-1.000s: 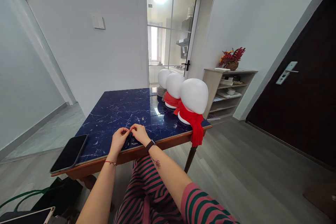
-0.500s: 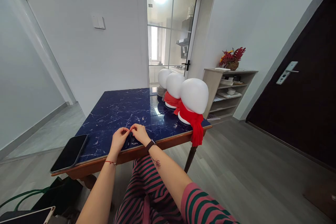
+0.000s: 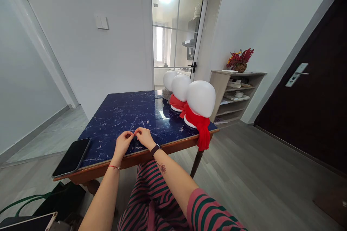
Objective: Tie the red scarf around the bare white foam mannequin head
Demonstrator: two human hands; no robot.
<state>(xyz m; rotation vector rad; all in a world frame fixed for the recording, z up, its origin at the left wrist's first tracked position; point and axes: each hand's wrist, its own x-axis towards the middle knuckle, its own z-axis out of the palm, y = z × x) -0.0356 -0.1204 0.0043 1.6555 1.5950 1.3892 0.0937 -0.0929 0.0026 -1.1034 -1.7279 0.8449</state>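
Observation:
My left hand (image 3: 124, 142) and my right hand (image 3: 143, 137) meet over the near part of a dark blue marbled table (image 3: 116, 112). Thumb and fingers of each are pinched together, fingertips touching or nearly so. Whatever lies between them, if anything, is too small to make out. To the right of my hands stands a white mannequin head (image 3: 201, 98) with a bright red scarf (image 3: 199, 121) wound round its base, one end hanging past the table edge. Behind it are a second white head (image 3: 180, 87) in red cloth and a third (image 3: 169, 80) with grey-brown cloth.
A black phone (image 3: 72, 157) lies at the table's left corner, overhanging slightly. Below it are a dark green bag (image 3: 58, 200) and another device (image 3: 35, 223). A shelf unit (image 3: 237, 94) with a flower basket (image 3: 240, 65) stands back right, near a dark door (image 3: 311, 104).

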